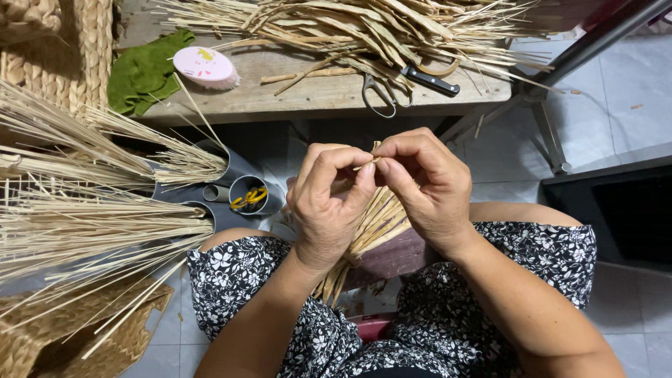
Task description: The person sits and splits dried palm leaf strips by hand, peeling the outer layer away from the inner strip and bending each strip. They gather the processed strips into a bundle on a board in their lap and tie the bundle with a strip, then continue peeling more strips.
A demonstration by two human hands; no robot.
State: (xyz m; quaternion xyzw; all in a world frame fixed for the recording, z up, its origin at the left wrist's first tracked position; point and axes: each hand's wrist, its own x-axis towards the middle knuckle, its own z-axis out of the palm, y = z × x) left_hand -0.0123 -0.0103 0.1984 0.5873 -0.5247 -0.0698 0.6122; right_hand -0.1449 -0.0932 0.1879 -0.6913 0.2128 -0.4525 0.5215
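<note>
Your left hand (327, 210) and right hand (427, 185) are drawn close together above your lap, thumbs and forefingers of both pinched on the top end of a bundle of flat straw strips (371, 231). The bundle runs down from your fingertips between your hands and ends over your knees, against the flowered dress (238, 280). Judging by the grip, you are in the middle of working the strip ends together at the top, folding or plaiting them; which one I cannot tell, since your fingers hide the joint. The next move looks to call for a steady pinch with one hand while the other frees a single strip, without letting the rest fan out.

Beyond your hands, on the wooden bench (315, 94), a pair of scissors (402, 84) with black-sleeved handles lies just below a loose heap of straw (364, 28). Further to your left on the bench sits an oval pink brush (206, 66) with a small picture on its back, resting against a crumpled green cloth (143, 70). Left of your left hand, grey tubes (238, 185) stand on the floor; one holds something yellow (248, 198). Thin reed stalks (91, 210) spread from that side, over woven basketwork (49, 42). No packages or signs show.
</note>
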